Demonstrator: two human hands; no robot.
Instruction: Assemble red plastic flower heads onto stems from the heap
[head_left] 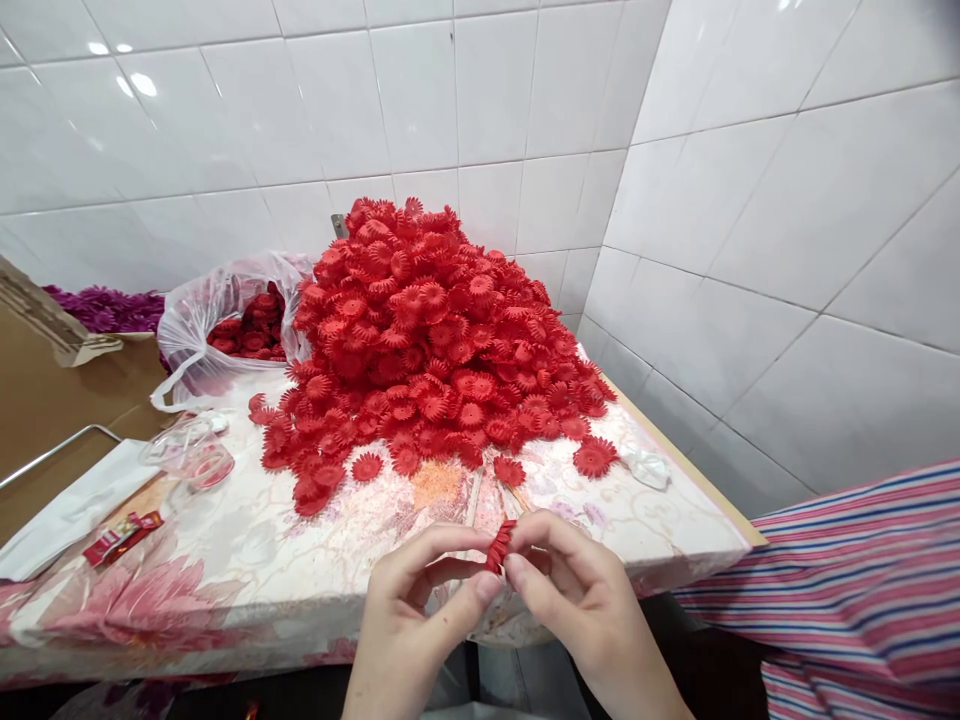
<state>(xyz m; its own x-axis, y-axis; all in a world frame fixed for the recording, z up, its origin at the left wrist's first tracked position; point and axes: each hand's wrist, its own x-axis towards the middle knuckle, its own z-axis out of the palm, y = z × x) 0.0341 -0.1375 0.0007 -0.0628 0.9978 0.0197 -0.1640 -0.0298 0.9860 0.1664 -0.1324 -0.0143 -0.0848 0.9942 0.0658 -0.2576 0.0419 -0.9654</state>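
Observation:
My left hand (416,610) and my right hand (577,590) meet at the table's near edge. Both pinch one small red pleated paper flower (499,545) between thumbs and fingertips, holding it edge-on. Just beyond my fingers lie a few thin wooden sticks (474,495) on the flowered tablecloth (300,560). Behind them rises a big heap of the same red flowers (435,340), piled against the tiled wall.
A clear plastic bag (225,330) with more red flowers sits left of the heap. A small clear cup (196,452), a red wrapper (120,537) and white paper (71,510) lie at left. Purple flowers (105,308) fill a cardboard box. Striped cloth (855,590) lies at right.

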